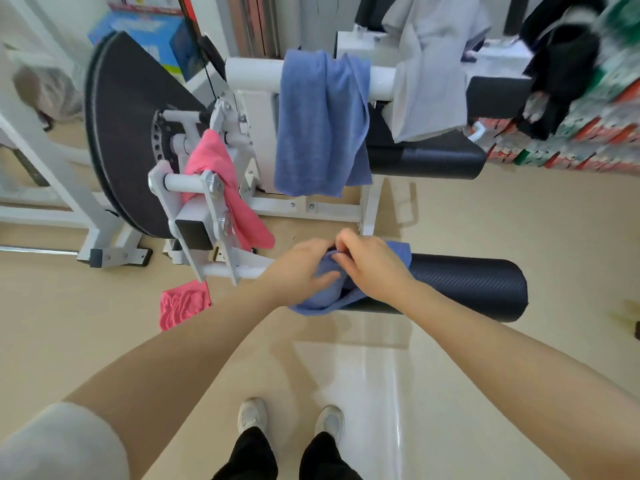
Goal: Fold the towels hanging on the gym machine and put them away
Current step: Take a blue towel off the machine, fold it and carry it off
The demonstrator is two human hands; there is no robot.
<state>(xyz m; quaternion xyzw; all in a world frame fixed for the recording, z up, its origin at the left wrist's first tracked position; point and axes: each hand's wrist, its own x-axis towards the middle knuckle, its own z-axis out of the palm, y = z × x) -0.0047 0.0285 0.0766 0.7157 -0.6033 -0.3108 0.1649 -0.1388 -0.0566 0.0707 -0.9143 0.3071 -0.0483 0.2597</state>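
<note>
Gym machine (256,109): a white steel frame with a large black disc at its left side fills the upper half of the view on a beige floor.
Near foam roller (471,289): a black padded roller juts to the right at the machine's near end, under the person's hands.
Hanging blue towel (322,126): draped over the white upper bar, falling in long folds.
Pale grey cloth (429,64): hung to the right of the blue towel on the same bar.
Pink towel (221,174): caught on the lever assembly beside the disc, its tail hanging down.
Blue towel in hand (332,296): bunched on the near roller's left end.
Pink cloth on floor (183,304): lies crumpled below the lever.
Left hand (301,268): fingers curled into the bunched blue towel.
Right hand (372,265): fingers bent, pinching the same towel's upper edge.
</note>
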